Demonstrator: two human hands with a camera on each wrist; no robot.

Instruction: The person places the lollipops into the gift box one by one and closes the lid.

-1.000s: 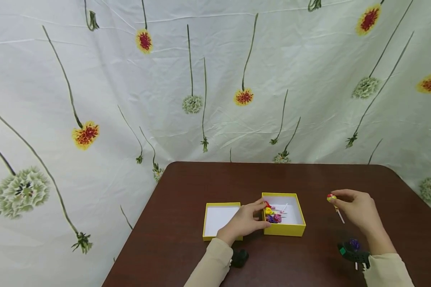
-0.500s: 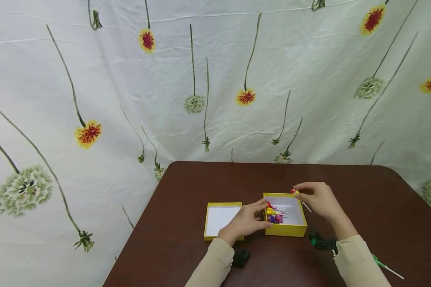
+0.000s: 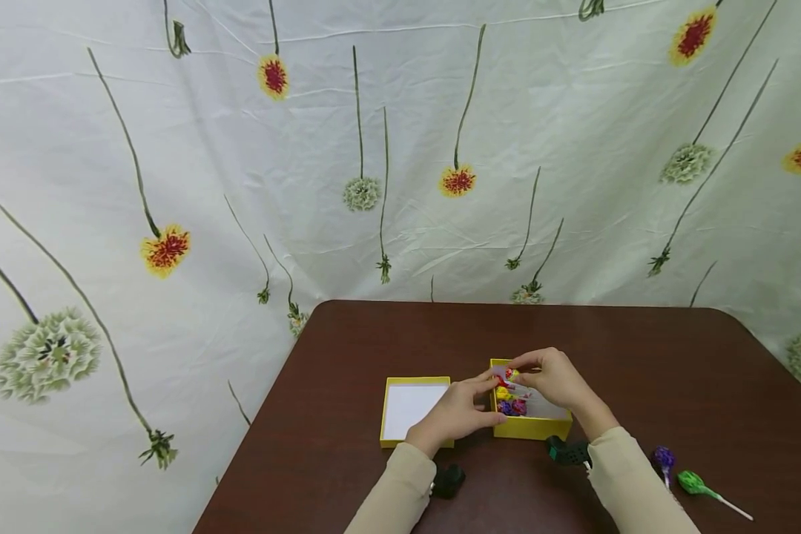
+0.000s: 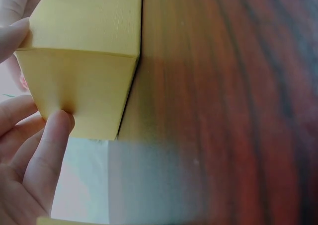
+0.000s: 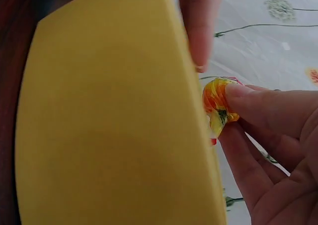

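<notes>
In the head view my left hand (image 3: 455, 413) holds the left side of an open yellow box (image 3: 534, 427). The left wrist view shows its fingertip (image 4: 58, 123) against the outer wall of the box. My right hand (image 3: 552, 380) pinches the head of a lollipop in a red and yellow wrapper (image 5: 217, 98), over the far left part of the box; its stick is mostly hidden. Inside lie several wrapped lollipops, among them a yellow one (image 3: 503, 393) and a dark pink one (image 3: 519, 407), their heads toward the left wall.
A shallow yellow lid (image 3: 400, 408) with a white inside lies left of the box, partly behind the left hand. On the dark wooden table (image 3: 374, 334), a purple lollipop (image 3: 664, 456) and a green one (image 3: 691, 482) lie near the right forearm. A flowered cloth (image 3: 400, 148) hangs behind.
My right hand has carried the red and yellow lollipop leftward, from the table's right side to inside the box's rim. The purple and green lollipops have come into view. The left hand stays put.
</notes>
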